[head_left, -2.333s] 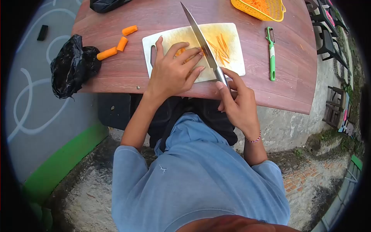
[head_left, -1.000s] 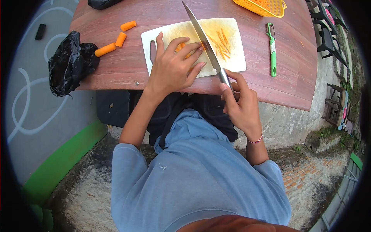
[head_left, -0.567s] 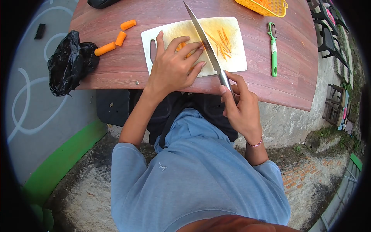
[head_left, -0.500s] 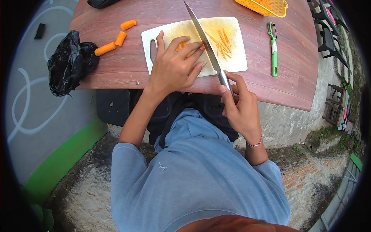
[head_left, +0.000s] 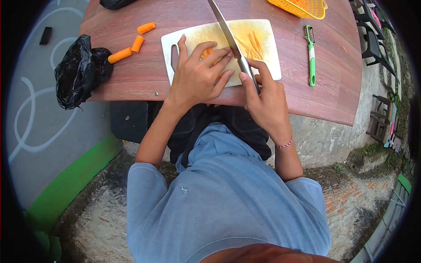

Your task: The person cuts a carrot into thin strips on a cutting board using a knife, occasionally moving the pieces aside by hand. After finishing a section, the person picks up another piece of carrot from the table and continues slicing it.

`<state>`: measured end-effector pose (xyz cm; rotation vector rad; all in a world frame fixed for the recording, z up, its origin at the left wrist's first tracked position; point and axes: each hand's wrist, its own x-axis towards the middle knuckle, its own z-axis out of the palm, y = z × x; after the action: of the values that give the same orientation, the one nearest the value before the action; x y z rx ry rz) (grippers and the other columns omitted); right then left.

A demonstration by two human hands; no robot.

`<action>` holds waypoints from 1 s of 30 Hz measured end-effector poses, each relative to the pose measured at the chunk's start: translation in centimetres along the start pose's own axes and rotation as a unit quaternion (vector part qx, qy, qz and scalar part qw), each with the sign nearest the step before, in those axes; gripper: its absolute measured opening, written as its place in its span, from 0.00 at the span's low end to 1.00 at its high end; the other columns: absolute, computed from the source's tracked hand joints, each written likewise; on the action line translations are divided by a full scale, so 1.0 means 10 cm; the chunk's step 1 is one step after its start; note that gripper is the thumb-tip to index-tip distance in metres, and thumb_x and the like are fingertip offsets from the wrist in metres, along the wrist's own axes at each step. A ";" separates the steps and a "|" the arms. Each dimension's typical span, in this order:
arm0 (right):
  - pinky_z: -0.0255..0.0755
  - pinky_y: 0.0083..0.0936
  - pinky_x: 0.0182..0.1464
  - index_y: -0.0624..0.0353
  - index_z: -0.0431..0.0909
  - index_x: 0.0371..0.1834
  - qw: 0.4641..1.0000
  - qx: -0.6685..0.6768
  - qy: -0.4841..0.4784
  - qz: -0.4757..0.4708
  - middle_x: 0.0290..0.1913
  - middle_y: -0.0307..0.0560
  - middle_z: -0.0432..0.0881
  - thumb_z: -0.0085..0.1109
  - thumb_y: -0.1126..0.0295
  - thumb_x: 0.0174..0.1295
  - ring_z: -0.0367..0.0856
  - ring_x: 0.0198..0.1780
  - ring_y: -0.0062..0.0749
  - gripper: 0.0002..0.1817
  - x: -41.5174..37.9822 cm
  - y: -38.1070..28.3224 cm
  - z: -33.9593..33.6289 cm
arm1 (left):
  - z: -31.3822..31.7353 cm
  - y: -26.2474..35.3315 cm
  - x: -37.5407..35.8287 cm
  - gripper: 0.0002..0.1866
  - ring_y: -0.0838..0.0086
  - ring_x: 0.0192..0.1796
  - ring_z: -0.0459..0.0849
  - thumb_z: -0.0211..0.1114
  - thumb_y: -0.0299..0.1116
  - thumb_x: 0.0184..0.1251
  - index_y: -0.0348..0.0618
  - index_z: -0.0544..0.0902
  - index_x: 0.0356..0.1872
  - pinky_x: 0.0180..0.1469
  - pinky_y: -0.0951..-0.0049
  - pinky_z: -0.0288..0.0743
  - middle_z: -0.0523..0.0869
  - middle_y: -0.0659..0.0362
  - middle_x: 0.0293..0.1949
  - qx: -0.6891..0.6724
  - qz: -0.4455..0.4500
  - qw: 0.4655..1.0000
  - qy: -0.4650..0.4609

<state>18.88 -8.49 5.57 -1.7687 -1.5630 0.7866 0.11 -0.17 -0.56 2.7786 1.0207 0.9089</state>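
A long knife (head_left: 226,30) points away from me over the white cutting board (head_left: 271,57), its handle gripped in my right hand (head_left: 268,98). Beside the blade, on its left, my left hand (head_left: 199,74) presses its fingertips on an orange carrot piece (head_left: 206,53), which the fingers partly cover. Thin carrot strips (head_left: 251,46) lie on the board to the right of the blade. Three short carrot pieces (head_left: 137,43) rest on the table left of the board.
The reddish wooden table (head_left: 324,101) also bears a green-handled peeler (head_left: 311,55) at the right and a yellow basket (head_left: 313,8) with carrot shreds at the back. A black plastic bag (head_left: 79,72) hangs over the left edge. Black chairs (head_left: 372,44) stand beyond the right side.
My right hand and the knife have shifted left and slightly away from me, with the handle closer to the board. My left hand has stayed nearly still on the carrot.
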 end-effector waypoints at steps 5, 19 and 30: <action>0.72 0.44 0.30 0.61 0.79 0.67 0.996 0.056 -0.022 0.068 0.24 0.60 0.82 0.64 0.67 0.79 0.85 0.25 0.58 0.18 -0.27 0.04 -0.09 | 0.01 0.00 -0.01 0.18 0.63 0.66 0.85 0.74 0.46 0.72 0.48 0.95 0.56 0.75 0.18 0.56 0.91 0.66 0.57 0.003 -0.003 1.000 -0.004; 0.72 0.23 0.25 0.61 0.77 0.75 0.996 0.050 -0.042 0.058 0.27 0.41 0.84 0.60 0.68 0.83 0.80 0.22 0.18 0.21 -0.36 0.12 -0.14 | 0.01 0.00 -0.01 0.18 0.63 0.67 0.84 0.75 0.46 0.71 0.48 0.95 0.55 0.75 0.18 0.56 0.91 0.66 0.57 -0.001 -0.002 1.000 -0.004; 0.73 0.24 0.25 0.61 0.77 0.73 0.997 0.043 -0.037 0.052 0.27 0.41 0.84 0.60 0.68 0.83 0.80 0.22 0.19 0.20 -0.37 0.11 -0.12 | 0.00 0.00 -0.01 0.19 0.63 0.66 0.85 0.75 0.46 0.71 0.47 0.95 0.55 0.75 0.19 0.56 0.91 0.65 0.57 0.000 0.002 1.000 -0.002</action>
<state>20.06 -12.30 5.52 -1.7873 -1.4710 0.9658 0.07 -0.16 -0.63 2.7830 1.0140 0.9026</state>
